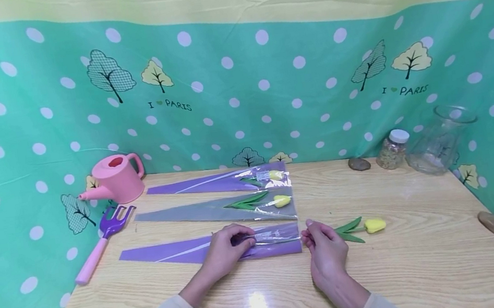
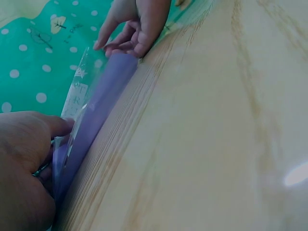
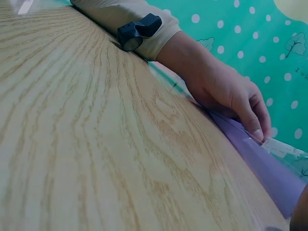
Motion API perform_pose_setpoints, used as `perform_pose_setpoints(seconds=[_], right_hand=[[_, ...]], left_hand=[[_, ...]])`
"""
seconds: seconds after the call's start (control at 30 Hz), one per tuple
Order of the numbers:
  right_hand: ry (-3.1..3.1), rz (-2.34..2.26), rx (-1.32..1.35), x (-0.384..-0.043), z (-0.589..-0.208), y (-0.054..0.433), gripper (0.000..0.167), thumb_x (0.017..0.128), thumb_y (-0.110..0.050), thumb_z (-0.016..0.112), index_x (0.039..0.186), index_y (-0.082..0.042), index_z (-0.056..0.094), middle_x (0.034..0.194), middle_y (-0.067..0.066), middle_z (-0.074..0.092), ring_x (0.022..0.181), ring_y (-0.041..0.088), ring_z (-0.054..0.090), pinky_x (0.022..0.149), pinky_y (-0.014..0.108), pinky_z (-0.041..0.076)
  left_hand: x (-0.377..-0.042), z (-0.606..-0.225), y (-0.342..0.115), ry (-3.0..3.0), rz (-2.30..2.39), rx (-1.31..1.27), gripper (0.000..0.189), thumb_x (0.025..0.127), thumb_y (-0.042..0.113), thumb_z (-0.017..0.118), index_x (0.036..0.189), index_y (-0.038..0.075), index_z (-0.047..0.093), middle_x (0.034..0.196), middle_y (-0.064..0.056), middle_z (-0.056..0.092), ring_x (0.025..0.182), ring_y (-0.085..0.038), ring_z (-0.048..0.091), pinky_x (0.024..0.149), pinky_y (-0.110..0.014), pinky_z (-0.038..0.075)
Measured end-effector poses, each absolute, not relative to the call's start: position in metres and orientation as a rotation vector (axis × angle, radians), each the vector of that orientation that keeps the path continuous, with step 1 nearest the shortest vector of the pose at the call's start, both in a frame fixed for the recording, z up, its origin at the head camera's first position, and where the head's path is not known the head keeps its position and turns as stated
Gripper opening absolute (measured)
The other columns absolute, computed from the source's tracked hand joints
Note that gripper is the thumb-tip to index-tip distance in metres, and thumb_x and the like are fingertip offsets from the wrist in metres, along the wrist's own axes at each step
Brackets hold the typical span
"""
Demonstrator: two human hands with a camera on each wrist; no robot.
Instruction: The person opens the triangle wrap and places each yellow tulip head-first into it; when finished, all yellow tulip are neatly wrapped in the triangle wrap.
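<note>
In the head view, a purple flower sleeve (image 1: 180,252) with a clear front lies nearest the person. My left hand (image 1: 226,250) pinches it around its middle; the left wrist view shows the thumb against the clear film (image 2: 77,98). At the sleeve's wide right end, my right hand (image 1: 327,253) holds a yellow tulip (image 1: 374,225) by its stem, fingers curled. The tulip's green leaves (image 1: 352,238) and flower stick out to the right of that hand. A thin stretch of stem shows at the sleeve's mouth; the fingers hide the rest of it.
Behind lie a grey sleeve (image 1: 179,214) and another purple sleeve (image 1: 199,184), each with a yellow tulip inside. A pink watering can (image 1: 120,179) and hand fork (image 1: 101,245) are at left. Toward the right are a glass vase (image 1: 436,148), lidded jar (image 1: 391,150) and stones (image 1: 491,223).
</note>
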State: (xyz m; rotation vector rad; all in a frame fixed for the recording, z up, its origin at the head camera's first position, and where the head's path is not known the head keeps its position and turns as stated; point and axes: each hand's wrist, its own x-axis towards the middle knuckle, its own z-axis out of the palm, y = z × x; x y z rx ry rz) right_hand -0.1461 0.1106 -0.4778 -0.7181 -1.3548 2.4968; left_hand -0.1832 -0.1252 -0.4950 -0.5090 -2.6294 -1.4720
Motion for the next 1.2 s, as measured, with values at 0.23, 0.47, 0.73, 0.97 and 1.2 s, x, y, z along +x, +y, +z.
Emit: perform_pose_setpoints(seconds=[0.23,0.47,0.73,0.97,1.2], right_hand=[[-1.358,2.5,-0.762,-0.135,-0.47,0.136,0.049,0.096,-0.02,0.075,0.137,-0.009,0.049,0.104,0.001,0.068,0.095,0.012,0.066,0.088,0.02,0.058],[-1.343,2.498,-0.859,-0.123,-0.47,0.166,0.089,0.095,-0.029,0.075,0.162,-0.012,0.018,0.114,-0.006,0.062,0.103,0.007,0.064,0.095,0.015,0.054],[-1.272,2.547,-0.887,-0.122,-0.47,0.178,0.095,0.096,-0.024,0.074,0.164,-0.008,0.009,0.108,-0.007,0.067,0.102,0.006,0.068,0.098,0.016,0.055],[-1.224,2.647,-0.911,-0.127,-0.466,0.186,0.043,0.102,-0.022,0.067,0.139,-0.014,0.048,0.098,-0.007,0.064,0.098,0.006,0.065,0.096,0.017,0.055],[-1.142,2.706,-0.941,-0.135,-0.459,0.189,0.018,0.103,-0.024,0.063,0.117,-0.018,0.055,0.093,-0.008,0.054,0.09,0.006,0.054,0.085,0.017,0.05]], left_hand=[[-0.183,-0.495,-0.125,-2.63,-1.468,-0.494,0.014,0.088,0.017,0.083,0.1,0.022,0.079,0.099,0.01,0.077,0.102,-0.016,0.07,0.094,-0.031,0.056],[-0.182,-0.495,-0.128,-2.637,-1.451,-0.469,0.014,0.087,0.016,0.083,0.099,0.022,0.079,0.099,0.01,0.078,0.104,-0.017,0.071,0.095,-0.032,0.056],[-0.182,-0.496,-0.127,-2.629,-1.433,-0.484,0.015,0.087,0.015,0.083,0.099,0.022,0.079,0.099,0.01,0.077,0.102,-0.016,0.071,0.095,-0.032,0.056],[-0.181,-0.496,-0.125,-2.647,-1.44,-0.485,0.015,0.087,0.016,0.083,0.1,0.023,0.079,0.1,0.012,0.077,0.104,-0.014,0.07,0.098,-0.031,0.055],[-0.182,-0.496,-0.125,-2.632,-1.422,-0.503,0.015,0.087,0.016,0.083,0.1,0.023,0.079,0.099,0.011,0.077,0.103,-0.016,0.07,0.095,-0.031,0.056]])
